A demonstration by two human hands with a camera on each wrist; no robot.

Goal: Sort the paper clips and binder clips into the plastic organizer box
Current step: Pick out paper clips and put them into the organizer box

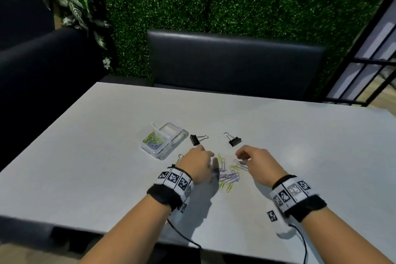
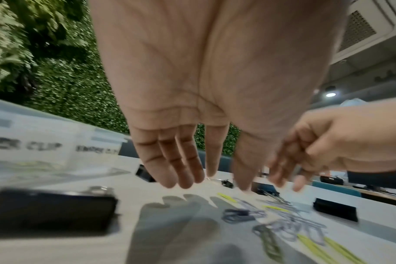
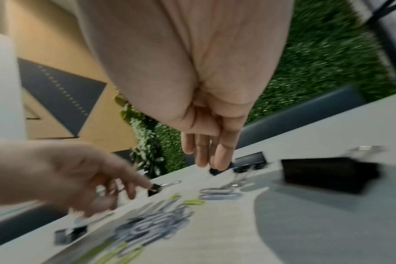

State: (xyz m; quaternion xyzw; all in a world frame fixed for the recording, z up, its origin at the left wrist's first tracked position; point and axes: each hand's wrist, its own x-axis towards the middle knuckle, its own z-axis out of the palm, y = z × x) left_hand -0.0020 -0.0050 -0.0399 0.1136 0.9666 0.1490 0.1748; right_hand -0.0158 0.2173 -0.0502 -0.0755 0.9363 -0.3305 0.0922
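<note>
Both hands are hovering over the clip pile in the middle of the table [image 1: 300, 146].

Wide bare tabletop is lying to the right and toward the far edge. The organizer box [image 1: 164, 143] is sitting left of centre, its long axis running diagonally, paper clips [image 1: 228, 172] heaped just near of it, two binder clips [image 1: 198, 140] beyond. The left hand [image 1: 198, 165] is hanging palm down, fingers relaxed and apart, holding nothing. The right hand [image 1: 256, 164] is curling loosely; whether it is pinching a clip is blurred.
</note>
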